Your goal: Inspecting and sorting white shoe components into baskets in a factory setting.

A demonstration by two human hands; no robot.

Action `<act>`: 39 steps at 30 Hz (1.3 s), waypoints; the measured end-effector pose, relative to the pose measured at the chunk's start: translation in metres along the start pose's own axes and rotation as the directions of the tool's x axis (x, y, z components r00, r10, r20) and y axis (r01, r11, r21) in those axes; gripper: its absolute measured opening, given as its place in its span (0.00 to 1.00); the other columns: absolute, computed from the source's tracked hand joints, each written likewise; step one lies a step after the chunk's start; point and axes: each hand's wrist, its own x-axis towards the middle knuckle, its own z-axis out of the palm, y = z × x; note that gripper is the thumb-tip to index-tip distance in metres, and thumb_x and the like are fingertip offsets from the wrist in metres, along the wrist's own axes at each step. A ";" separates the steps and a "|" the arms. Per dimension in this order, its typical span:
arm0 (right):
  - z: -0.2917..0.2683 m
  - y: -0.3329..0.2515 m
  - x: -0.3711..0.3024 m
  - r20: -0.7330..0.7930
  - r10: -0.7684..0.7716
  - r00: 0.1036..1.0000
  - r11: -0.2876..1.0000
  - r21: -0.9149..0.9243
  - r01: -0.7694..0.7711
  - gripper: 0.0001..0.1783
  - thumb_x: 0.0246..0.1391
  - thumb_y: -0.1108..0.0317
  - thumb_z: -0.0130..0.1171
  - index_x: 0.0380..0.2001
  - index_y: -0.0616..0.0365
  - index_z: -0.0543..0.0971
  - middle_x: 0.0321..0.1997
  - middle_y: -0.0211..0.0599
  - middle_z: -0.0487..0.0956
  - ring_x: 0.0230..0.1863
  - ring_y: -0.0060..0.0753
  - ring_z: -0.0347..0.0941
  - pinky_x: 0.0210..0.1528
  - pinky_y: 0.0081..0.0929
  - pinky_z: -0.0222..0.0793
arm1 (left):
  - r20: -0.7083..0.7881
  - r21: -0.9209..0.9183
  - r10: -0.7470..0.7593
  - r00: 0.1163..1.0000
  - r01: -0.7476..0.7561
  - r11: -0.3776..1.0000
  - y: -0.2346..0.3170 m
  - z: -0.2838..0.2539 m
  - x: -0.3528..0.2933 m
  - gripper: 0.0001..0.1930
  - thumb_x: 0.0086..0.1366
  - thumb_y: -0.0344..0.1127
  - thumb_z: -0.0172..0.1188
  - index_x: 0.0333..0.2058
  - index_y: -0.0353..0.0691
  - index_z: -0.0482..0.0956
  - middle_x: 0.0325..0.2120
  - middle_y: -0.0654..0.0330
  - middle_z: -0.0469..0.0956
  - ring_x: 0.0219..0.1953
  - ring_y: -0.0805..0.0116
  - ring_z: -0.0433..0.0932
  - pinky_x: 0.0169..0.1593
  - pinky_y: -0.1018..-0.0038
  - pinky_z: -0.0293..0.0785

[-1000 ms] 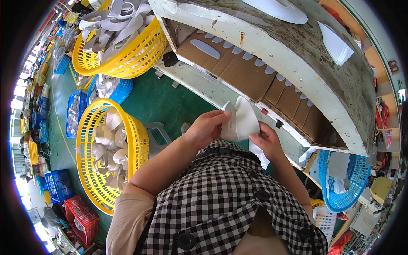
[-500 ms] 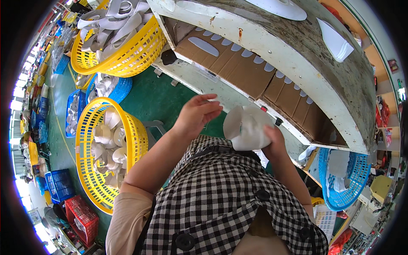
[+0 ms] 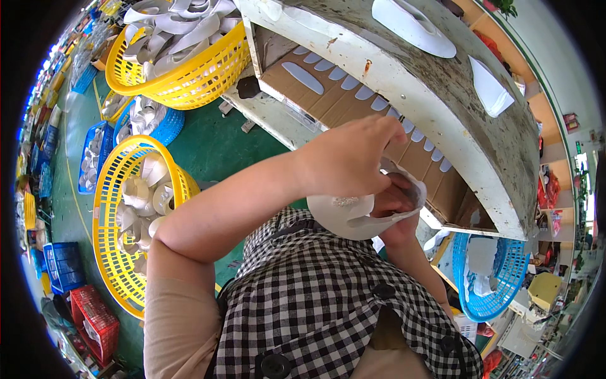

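A white shoe upper [image 3: 344,218], curved and with an opening, is in front of my apron. My right hand [image 3: 396,235] grips it from the right, and some fingers show through its opening. Over the upper's far side hangs my left hand [image 3: 344,155], with its back turned up and its fingers curled in. Whatever those fingers hold, if anything, is hidden. White insole-shaped pieces [image 3: 303,78] lie in a row on brown cardboard [image 3: 341,104], inside the low compartment of the bench just beyond my hands.
On the bench top [image 3: 435,82] lie more white shoe pieces [image 3: 413,28]. To my left stand a yellow basket [image 3: 104,208] of white uppers and another heaped yellow basket [image 3: 202,76] farther off. A blue basket [image 3: 464,278] with white pieces is at my right.
My left hand has swung right and forward, from beside the upper to over it. The upper has turned, so its opening and the fingers within now show.
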 end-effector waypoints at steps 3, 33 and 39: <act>0.004 0.009 0.004 -0.046 0.024 0.999 0.998 0.056 -0.021 0.12 0.56 0.64 0.41 0.20 0.53 0.66 0.10 0.20 0.56 0.13 0.15 0.53 0.25 0.16 0.60 | 0.270 -0.053 -0.158 0.950 0.179 0.982 -0.007 -0.005 0.015 0.15 0.45 0.33 0.59 0.35 0.36 0.73 0.35 0.53 0.75 0.40 0.62 0.74 0.43 0.72 0.69; 0.029 -0.025 0.007 -0.017 -0.400 0.916 -0.331 -0.930 -0.161 0.22 0.53 0.54 0.48 0.41 0.62 0.73 0.40 0.40 0.75 0.48 0.34 0.68 0.48 0.30 0.63 | 0.280 0.091 -0.522 0.806 0.519 0.850 -0.026 -0.010 -0.017 0.12 0.52 0.35 0.55 0.34 0.34 0.77 0.25 0.55 0.77 0.27 0.67 0.75 0.34 0.75 0.71; 0.073 -0.005 0.032 -0.099 -0.190 0.977 -0.868 -0.448 -0.214 0.11 0.45 0.66 0.52 0.30 0.60 0.79 0.29 0.47 0.77 0.31 0.44 0.74 0.36 0.33 0.69 | 0.296 0.047 -0.378 0.877 0.382 0.923 -0.028 -0.010 -0.015 0.12 0.50 0.27 0.54 0.36 0.37 0.76 0.28 0.56 0.76 0.32 0.65 0.75 0.38 0.72 0.71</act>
